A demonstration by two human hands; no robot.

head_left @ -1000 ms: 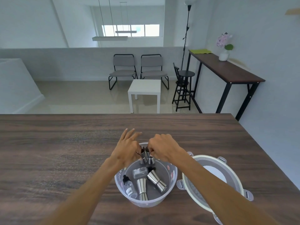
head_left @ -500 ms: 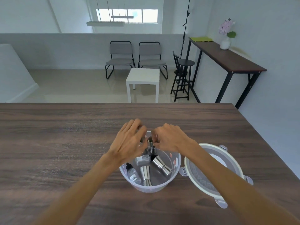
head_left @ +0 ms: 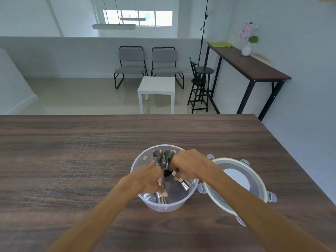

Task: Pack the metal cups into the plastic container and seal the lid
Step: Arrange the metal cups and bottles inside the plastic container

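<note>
- Where the wooden table [head_left: 91, 151] runs across the near view: clear plastic container [head_left: 164, 206] standing upright on it, just ahead of the person, mouth uncovered.
- Inside the container, toward the far wall: two metal cups [head_left: 163, 157] upright side by side, rims up, touching or nearly touching each other.
- Lower in the container, toward the right wall: another metal cup [head_left: 183, 182] lying tilted, partly under the right hand.
- Near the front wall: a further metal cup [head_left: 161, 198] lying on the bottom, with a small clear bottle [head_left: 148, 196] bearing a white label just beside it on the left.
- Between the hands, low in the container: a small black object [head_left: 167, 173], too hidden to identify.
- Left hand [head_left: 148, 179]: reaching down into the container from the near left, fingers curled narrow, tips close to the lower stem of the left upright cup; whether gripping it, cannot tell.
- Right hand [head_left: 189, 165]: over the right part of the container mouth, fingers bent inward toward the right upright cup; contents of the grip hidden, cannot tell.
- Lid [head_left: 236, 186]: round, white-rimmed with grey clip tabs, lying on the table just beside the container on the right, not fitted; right forearm crossing over its near edge.
- Beyond the table: two grey chairs [head_left: 147, 64], a white side table [head_left: 157, 88], a black stool [head_left: 201, 86] and a tall dark desk [head_left: 251, 68] carrying a vase of flowers [head_left: 248, 40].
</note>
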